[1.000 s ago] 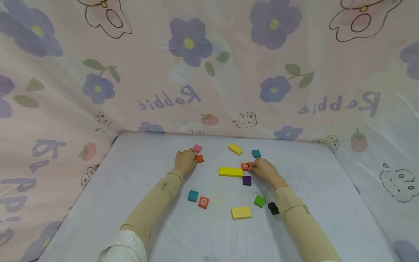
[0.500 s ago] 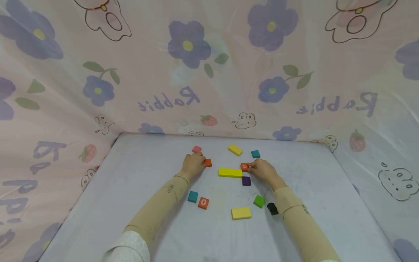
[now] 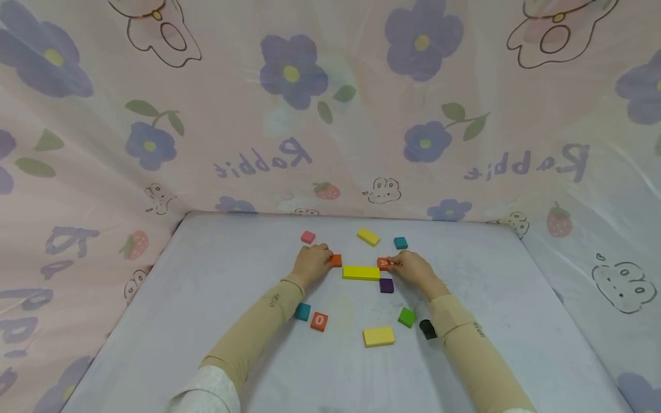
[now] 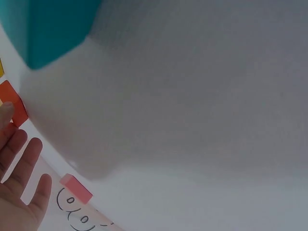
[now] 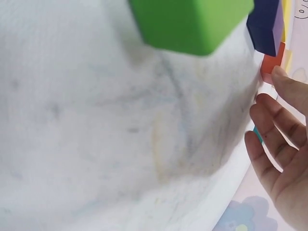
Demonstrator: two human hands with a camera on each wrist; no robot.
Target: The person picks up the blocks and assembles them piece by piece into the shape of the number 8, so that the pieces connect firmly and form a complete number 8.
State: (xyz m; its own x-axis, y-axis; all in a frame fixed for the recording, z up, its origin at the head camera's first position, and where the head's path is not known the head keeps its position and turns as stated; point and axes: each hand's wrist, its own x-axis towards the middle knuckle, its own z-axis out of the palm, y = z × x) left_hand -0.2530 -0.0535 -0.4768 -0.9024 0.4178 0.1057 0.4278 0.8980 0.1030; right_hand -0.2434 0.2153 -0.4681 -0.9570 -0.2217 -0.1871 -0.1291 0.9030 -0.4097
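Note:
An orange block is pinched at its left side by my left hand, just above the left end of a long yellow block. At that yellow block's right end, my right hand pinches an orange block marked A. A purple block lies just below the A block. In the left wrist view the thumb and index finger of my left hand are on the orange block. The right wrist view has my right thumb on the other orange block.
Behind lie a pink block, a yellow block and a teal block. Nearer are another teal block, an orange block marked O, a yellow one, a green one and a black piece beside the right sleeve.
My left hand has moved right and slightly nearer with its orange block, away from the pink block and up to the long yellow one. My right hand has stayed on the A block.

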